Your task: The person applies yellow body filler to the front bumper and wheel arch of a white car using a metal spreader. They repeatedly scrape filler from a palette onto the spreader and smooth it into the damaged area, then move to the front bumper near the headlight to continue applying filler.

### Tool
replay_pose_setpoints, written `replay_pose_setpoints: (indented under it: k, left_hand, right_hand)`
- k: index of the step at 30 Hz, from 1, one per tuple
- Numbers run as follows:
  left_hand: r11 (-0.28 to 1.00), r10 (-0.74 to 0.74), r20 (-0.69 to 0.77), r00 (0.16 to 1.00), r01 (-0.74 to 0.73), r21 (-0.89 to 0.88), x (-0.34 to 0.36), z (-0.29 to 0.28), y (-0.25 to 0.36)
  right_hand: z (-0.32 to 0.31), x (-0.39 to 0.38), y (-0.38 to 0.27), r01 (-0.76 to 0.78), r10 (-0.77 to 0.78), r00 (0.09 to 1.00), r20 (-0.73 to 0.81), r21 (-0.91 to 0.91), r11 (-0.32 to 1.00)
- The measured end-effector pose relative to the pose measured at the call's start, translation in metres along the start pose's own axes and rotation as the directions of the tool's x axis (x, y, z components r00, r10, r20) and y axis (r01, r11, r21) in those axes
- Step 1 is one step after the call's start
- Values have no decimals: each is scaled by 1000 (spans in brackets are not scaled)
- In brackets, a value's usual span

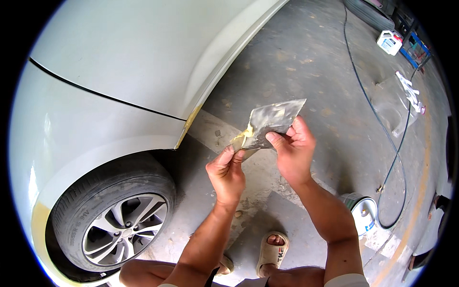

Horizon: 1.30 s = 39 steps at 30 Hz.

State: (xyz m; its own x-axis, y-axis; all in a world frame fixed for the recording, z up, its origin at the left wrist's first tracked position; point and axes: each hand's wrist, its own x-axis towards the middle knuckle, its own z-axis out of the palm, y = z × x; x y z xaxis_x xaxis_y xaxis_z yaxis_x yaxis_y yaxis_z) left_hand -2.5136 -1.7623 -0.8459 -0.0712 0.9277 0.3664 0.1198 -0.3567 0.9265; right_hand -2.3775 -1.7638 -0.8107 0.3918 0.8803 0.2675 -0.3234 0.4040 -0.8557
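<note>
My right hand (297,150) grips a thin grey putty board (277,114), thumb on top and fingers beneath. Pinched between the thumb and fingers of my left hand (225,174) is a small flat putty spreader (237,142), its edge against the board's left side. Pale yellow putty (248,131) clings where the two meet. Both hands are held out above the floor, to the right of a white car (110,112). Yellowish filler (188,126) covers the lower corner of the car's body panel, just ahead of the wheel arch.
A car wheel (126,232) stands at lower left. To the right are a round can (364,214), a dark hose (366,88) curving along the floor, a transparent plastic piece (389,103) and a white jug (389,42). A loose tyre (370,15) lies at the far right.
</note>
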Motion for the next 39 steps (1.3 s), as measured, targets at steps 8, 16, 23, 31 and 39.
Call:
replay_pose_setpoints:
  k: [8,16,23,31,39]
  left_hand:
    - [882,-322,236,917,199,428,10,-38,19]
    - [-61,-416,756,506,814,-578,-27,-48,-22]
    - [109,-497,716,490,854,-509,-22,-33,-7]
    - [232,-633,629,450,886,-401,-14,-38,-4]
    - [-160,-689,701,184,905,-395,-11,-42,6]
  right_hand:
    - [-15,3,6,-2,-7,997,-75,-120,993]
    - [-12,-5,56,-582,593,804,-37,156,798]
    - [11,1,42,-462,470,874,-121,86,883]
    - [31,-18,31,-83,104,992,67,-255,963]
    - [28,-21,15,73,49,955,292,-393,917]
